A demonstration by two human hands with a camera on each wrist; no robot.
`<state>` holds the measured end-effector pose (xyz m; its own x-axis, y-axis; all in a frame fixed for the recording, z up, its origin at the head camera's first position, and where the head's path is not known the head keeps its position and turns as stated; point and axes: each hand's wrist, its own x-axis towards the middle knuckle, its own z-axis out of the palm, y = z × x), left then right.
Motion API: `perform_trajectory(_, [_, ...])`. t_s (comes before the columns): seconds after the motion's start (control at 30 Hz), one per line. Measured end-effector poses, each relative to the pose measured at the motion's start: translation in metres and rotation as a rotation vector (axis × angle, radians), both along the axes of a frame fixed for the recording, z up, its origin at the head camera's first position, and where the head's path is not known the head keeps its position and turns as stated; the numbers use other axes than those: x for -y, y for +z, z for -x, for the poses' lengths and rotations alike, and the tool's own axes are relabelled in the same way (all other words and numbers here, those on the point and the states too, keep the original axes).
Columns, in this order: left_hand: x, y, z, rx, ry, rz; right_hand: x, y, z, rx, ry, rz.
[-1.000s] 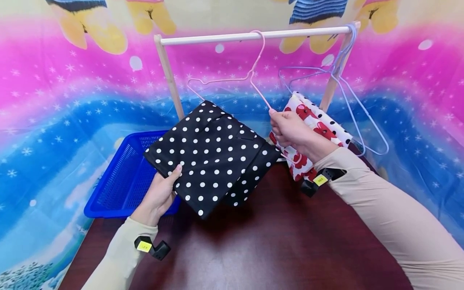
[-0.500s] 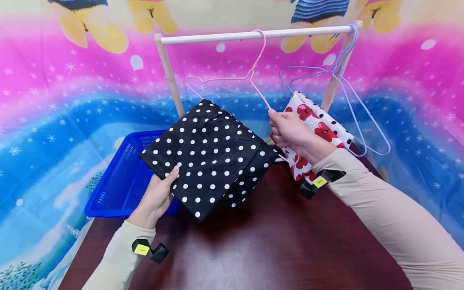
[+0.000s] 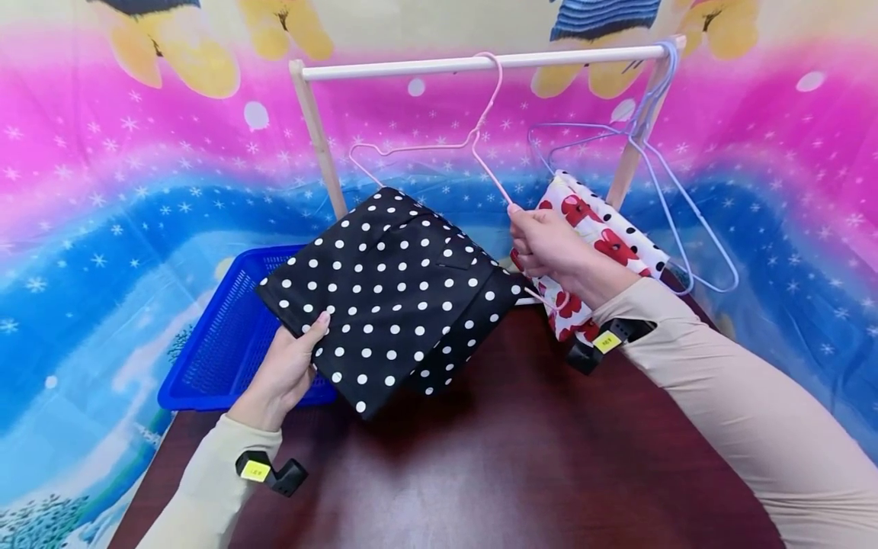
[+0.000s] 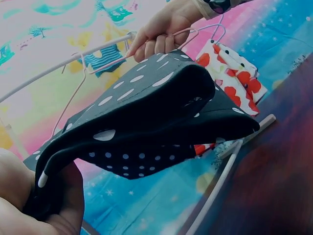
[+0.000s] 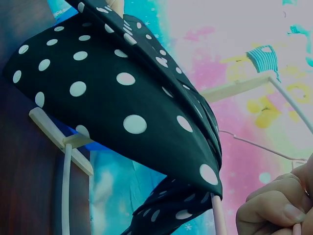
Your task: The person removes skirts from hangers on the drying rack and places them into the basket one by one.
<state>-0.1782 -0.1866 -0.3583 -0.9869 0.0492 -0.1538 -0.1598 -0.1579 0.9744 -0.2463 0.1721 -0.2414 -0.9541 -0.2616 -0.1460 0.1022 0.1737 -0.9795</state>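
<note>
A black cloth with white polka dots (image 3: 384, 282) is draped over a pink hanger (image 3: 475, 136), whose hook sits on the rack's rod. My left hand (image 3: 281, 374) pinches the cloth's lower left edge, thumb on the front face. With the right hand (image 3: 552, 244) I grip the hanger's right arm near its end. In the left wrist view, the folded cloth (image 4: 122, 93) spreads between both hands, its layers gaping. The right wrist view shows curled right fingers (image 5: 274, 205) beside the cloth (image 5: 102, 93); the hanger's lower bar is mostly hidden under it.
A wooden rack with a white rod (image 3: 583, 57) stands at the back of the dark red table (image 3: 480, 473). Purple hangers (image 3: 639, 137) hang at its right end, near red-flowered white cloth (image 3: 620, 252) and black-dotted white cloth. A blue basket (image 3: 174, 398) sits at left.
My left hand has moved a little left and down, drawing the polka-dot cloth leftward along the hanger. The right hand stays almost still on the hanger.
</note>
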Motion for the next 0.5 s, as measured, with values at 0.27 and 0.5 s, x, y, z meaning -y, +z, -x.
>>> perform_trajectory(0.27, [0.009,0.001,-0.002,0.012,-0.021,0.018,-0.004,0.001,0.001,-0.013,0.022,-0.020])
perform_trajectory(0.5, [0.012,0.004,-0.001,0.004,-0.040,0.021,-0.007,0.002,0.001,-0.014,0.028,-0.034])
